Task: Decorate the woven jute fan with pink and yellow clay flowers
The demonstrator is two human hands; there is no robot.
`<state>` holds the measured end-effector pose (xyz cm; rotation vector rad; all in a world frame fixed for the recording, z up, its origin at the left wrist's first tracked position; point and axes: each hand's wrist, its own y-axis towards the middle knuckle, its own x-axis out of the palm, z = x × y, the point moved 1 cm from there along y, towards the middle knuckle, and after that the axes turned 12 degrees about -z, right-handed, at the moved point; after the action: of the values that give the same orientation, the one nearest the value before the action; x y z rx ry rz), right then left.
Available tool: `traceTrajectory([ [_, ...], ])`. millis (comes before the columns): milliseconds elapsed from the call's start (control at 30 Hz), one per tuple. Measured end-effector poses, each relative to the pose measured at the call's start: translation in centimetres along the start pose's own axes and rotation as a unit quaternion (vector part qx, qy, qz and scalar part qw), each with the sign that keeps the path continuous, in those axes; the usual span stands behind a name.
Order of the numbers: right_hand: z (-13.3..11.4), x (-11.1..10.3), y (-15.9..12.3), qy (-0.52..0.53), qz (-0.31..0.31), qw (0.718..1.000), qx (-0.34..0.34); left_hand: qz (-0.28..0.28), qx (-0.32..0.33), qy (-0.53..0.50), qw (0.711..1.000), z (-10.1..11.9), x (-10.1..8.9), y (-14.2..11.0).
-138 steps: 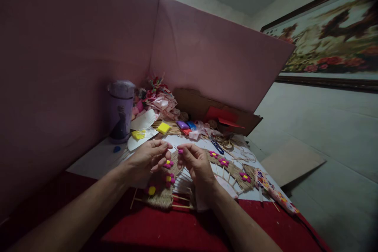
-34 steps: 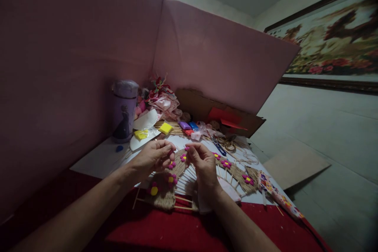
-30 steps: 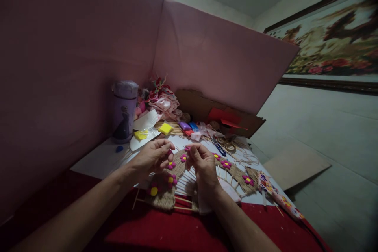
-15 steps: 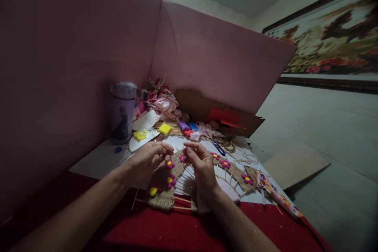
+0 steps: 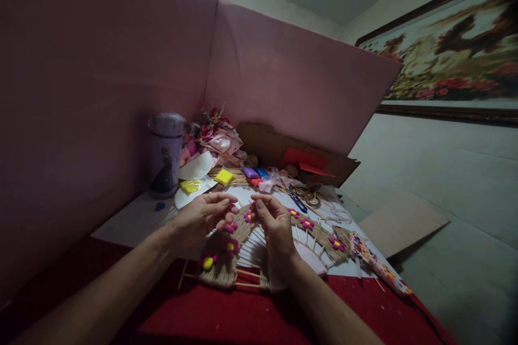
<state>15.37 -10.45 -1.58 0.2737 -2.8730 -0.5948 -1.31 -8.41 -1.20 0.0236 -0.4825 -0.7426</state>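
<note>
My left hand (image 5: 204,216) is raised with thumb and fingers curled in a pinch, and a small piece of magenta clay (image 5: 230,207) shows at its fingertips. Facing it, my right hand (image 5: 275,229) also pinches a bit of magenta at its fingertips. Both hands hover above a fan-shaped piece of woven straw and sticks (image 5: 220,275). Magenta clay flowers with yellow centres (image 5: 307,223) sit along its woven band. At the lower left of the band, a flower with a large yellow centre (image 5: 208,263) has few petals showing.
Behind lie yellow clay packs (image 5: 224,176), a purple pack (image 5: 250,172), blue-handled snippers (image 5: 298,201) and white paper fans (image 5: 198,167). A lilac canister (image 5: 165,156) stands at left. A blue clay lump (image 5: 160,206) rests nearby. A floral-wrapped handle (image 5: 380,264) extends right.
The magenta piece at my left fingertips shows more clearly as those fingers have shifted slightly. My right hand holds nearly the same pose. The whole view has moved a little.
</note>
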Motion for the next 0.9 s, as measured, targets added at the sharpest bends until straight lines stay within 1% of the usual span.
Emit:
traceTrajectory([
  [67,0.03,0.06,0.04,-0.002,-0.006,1.000,0.000,0.009,-0.007,0.006,1.000,-0.05,-0.13,0.01],
  [200,0.08,0.30,0.02,0.019,-0.036,0.999,0.008,0.007,-0.015,0.039,0.999,-0.14,-0.09,0.10],
  [300,-0.03,0.54,-0.12,0.038,-0.062,0.997,0.018,0.028,-0.023,0.057,0.998,-0.04,0.23,0.13],
  [400,-0.18,0.67,-0.24,0.041,-0.080,0.996,0.014,0.042,-0.035,0.063,0.997,0.07,0.45,0.11],
  [567,-0.24,0.73,-0.25,0.057,-0.091,0.994,0.011,0.042,-0.006,0.051,0.998,-0.03,0.01,0.17],
  [700,-0.37,0.83,-0.40,0.048,-0.114,0.992,0.006,0.043,-0.010,0.059,0.997,-0.12,-0.19,0.23],
  [767,-0.37,0.79,-0.50,0.038,-0.126,0.991,0.013,0.054,-0.011,0.070,0.996,-0.09,-0.10,0.25],
  [833,-0.34,0.72,-0.51,0.031,-0.122,0.992,0.015,0.069,-0.016,0.077,0.995,-0.04,0.01,0.25],
  [900,-0.32,0.68,-0.44,0.025,-0.106,0.994,0.014,0.072,-0.025,0.074,0.994,0.01,0.09,0.22],
])
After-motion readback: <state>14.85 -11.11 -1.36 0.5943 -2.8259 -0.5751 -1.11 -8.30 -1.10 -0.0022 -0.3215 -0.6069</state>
